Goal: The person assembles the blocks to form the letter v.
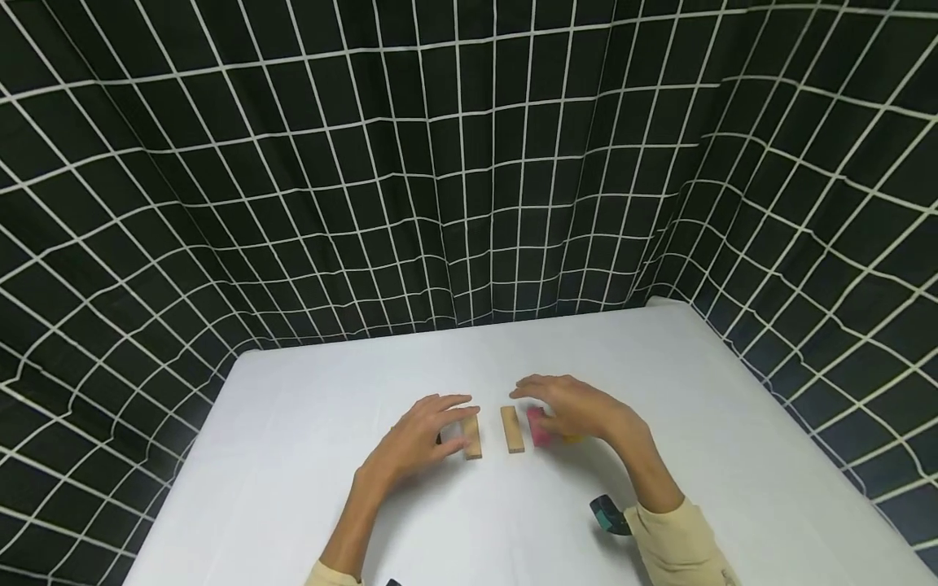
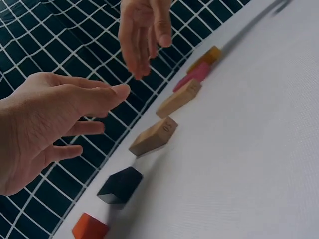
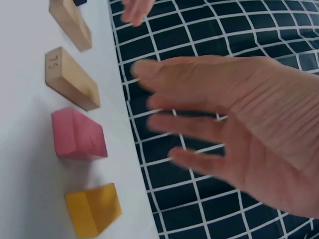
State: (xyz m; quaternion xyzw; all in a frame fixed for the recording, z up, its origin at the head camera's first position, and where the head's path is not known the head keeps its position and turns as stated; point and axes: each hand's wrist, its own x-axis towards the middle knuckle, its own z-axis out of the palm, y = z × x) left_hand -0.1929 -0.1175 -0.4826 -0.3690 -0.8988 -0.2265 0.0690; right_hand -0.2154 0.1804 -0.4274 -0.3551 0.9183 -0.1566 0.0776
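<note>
A row of small blocks lies on the white table. My left hand [image 1: 416,431] hovers over its left part with fingers spread, holding nothing. Below it are an orange-red block [image 2: 90,227], a dark block [image 2: 120,185] and a plain wooden block [image 1: 472,439]; in the head view the hand hides most of the left end. Another wooden block [image 1: 513,429], with a number stamped on its end, sits in the middle. Over the pink block [image 3: 79,134] and the yellow block [image 3: 94,211] hangs my right hand [image 1: 575,407], empty, fingers loosely extended.
The white table [image 1: 293,488] runs back to a black curtain with a white grid [image 1: 469,163], which also rises at both sides. A dark device with a teal patch [image 1: 610,515] shows beside the right sleeve [image 1: 677,541].
</note>
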